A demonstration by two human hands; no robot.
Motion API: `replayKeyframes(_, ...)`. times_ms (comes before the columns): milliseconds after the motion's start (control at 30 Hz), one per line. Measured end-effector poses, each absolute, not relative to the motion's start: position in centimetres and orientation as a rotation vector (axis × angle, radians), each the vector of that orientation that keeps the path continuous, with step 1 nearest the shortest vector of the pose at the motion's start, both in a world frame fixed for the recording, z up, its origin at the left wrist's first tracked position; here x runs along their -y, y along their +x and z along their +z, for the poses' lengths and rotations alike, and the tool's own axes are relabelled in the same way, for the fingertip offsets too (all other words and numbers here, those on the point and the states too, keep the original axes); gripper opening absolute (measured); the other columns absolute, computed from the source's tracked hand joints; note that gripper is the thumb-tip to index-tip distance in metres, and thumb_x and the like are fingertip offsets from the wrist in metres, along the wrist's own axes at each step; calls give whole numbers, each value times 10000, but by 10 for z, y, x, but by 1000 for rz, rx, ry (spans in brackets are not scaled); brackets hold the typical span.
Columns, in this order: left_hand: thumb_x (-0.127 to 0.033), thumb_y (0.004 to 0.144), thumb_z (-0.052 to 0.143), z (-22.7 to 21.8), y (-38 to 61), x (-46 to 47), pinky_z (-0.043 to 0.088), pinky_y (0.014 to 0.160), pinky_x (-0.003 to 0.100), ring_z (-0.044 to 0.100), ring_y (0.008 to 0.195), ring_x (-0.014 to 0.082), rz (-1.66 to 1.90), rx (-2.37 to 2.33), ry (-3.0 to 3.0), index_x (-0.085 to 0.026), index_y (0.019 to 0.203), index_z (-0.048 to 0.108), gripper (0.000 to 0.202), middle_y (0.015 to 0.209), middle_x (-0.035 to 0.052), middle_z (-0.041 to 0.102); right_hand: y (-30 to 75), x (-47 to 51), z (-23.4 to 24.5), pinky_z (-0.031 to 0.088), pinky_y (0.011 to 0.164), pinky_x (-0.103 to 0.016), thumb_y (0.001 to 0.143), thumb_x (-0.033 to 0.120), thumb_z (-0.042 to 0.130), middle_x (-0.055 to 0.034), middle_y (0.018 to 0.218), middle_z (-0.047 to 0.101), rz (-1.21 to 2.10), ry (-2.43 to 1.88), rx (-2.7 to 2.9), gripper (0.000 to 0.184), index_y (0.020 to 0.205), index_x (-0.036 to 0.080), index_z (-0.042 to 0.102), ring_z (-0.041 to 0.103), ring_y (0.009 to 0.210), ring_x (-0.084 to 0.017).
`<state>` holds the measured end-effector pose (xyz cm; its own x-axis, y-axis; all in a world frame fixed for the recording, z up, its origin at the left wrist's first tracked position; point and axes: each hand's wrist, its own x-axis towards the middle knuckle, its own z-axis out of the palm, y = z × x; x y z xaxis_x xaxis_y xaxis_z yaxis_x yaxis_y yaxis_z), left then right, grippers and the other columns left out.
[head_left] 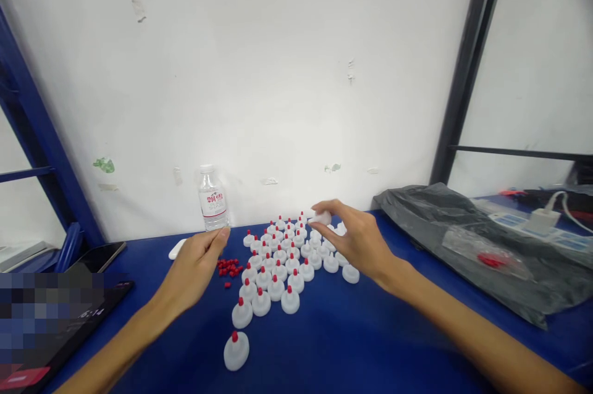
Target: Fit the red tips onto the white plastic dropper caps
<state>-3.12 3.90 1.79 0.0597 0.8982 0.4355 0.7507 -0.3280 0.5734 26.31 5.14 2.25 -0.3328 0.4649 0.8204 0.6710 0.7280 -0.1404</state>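
Between the thumb and fingers of my right hand is a white nozzle cap, lifted above the back right of the group. My left hand is closed, thumb pressed to the fingers; whatever it may pinch is hidden. Small red tips lie in a loose pile just right of it. Many white nozzle caps with red tips stand upright across the middle of the blue table. White nozzle caps without red tips sit under and beside my right hand.
A clear water bottle stands against the wall behind my left hand. A white rounded object lies partly behind that hand. At left is a dark device with a screen. A grey plastic bag covers the right side, below a white charger.
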Motion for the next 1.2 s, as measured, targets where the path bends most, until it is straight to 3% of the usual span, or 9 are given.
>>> replayKeyframes(100, -466, 980, 316, 16, -54, -56, 295, 589, 292, 506, 632, 208, 747, -2018, 2270, -228, 703, 452, 389, 645, 1, 543, 269, -57, 30, 504, 746, -301, 969, 379, 572, -35, 968, 719, -43, -952, 2055, 207, 1095, 227, 633, 669, 813, -180)
replayKeyframes(233, -415, 984, 318, 10, -61, -63, 313, 596, 297, 570, 680, 223, 491, -2022, 2379, -224, 714, 474, 366, 702, 25, 611, 269, -52, 39, 472, 834, -314, 908, 416, 650, -47, 1082, 685, 118, -910, 2230, 194, 900, 225, 686, 630, 975, -193)
replayKeyframes(400, -361, 953, 379, 7, -56, -60, 331, 625, 310, 598, 696, 225, 390, -1906, 2415, -213, 703, 562, 343, 731, 44, 657, 280, -49, 47, 416, 565, -234, 873, 384, 668, 11, 693, 647, 464, -973, 2532, 187, 869, 201, 706, 574, 607, -122)
replayKeyframes(500, -332, 931, 409, 4, -54, -57, 329, 623, 307, 616, 739, 234, 361, -1878, 2427, -220, 726, 587, 294, 756, 45, 677, 286, -50, 46, 422, 538, -219, 863, 327, 665, 19, 689, 684, 706, -992, 2674, 142, 902, 200, 716, 603, 575, -116)
replayKeyframes(600, -272, 903, 423, 2, -53, -55, 327, 615, 303, 614, 741, 227, 320, -1878, 2437, -220, 817, 586, 191, 796, 45, 687, 288, -50, 43, 437, 594, -233, 835, 281, 686, 15, 725, 719, 571, -1025, 2739, 104, 896, 211, 732, 643, 635, -135)
replayKeyframes(733, -264, 907, 412, 1, -52, -52, 310, 586, 302, 594, 668, 211, 261, -1871, 2417, -224, 861, 535, 136, 762, 28, 677, 281, -49, 40, 409, 636, -249, 866, 372, 685, 28, 693, 717, 358, -996, 2725, 154, 909, 231, 730, 623, 611, -132)
replayKeyframes(933, -383, 976, 345, 7, -50, -51, 306, 610, 331, 610, 727, 252, 300, -1981, 2479, -216, 830, 547, 300, 753, 58, 662, 266, -50, 29, 301, 570, -257, 985, 383, 524, 5, 604, 654, -67, -983, 2635, 263, 899, 212, 703, 550, 532, -132)
replayKeyframes(1033, -392, 1003, 305, 17, -44, -41, 285, 612, 336, 556, 662, 223, 399, -1868, 2634, -214, 748, 540, 390, 696, 44, 623, 263, -48, 26, 273, 556, -256, 1004, 400, 487, -5, 590, 641, -145, -946, 2649, 313, 882, 198, 693, 535, 519, -129)
replayKeyframes(1200, -502, 955, 443, 21, -26, -8, 250, 579, 322, 415, 526, 158, 419, -1431, 2869, -202, 551, 420, 503, 516, -9, 479, 258, -44, 22, 230, 543, -251, 1019, 389, 461, 1, 599, 646, -167, -894, 2663, 335, 845, 194, 671, 508, 507, -110)
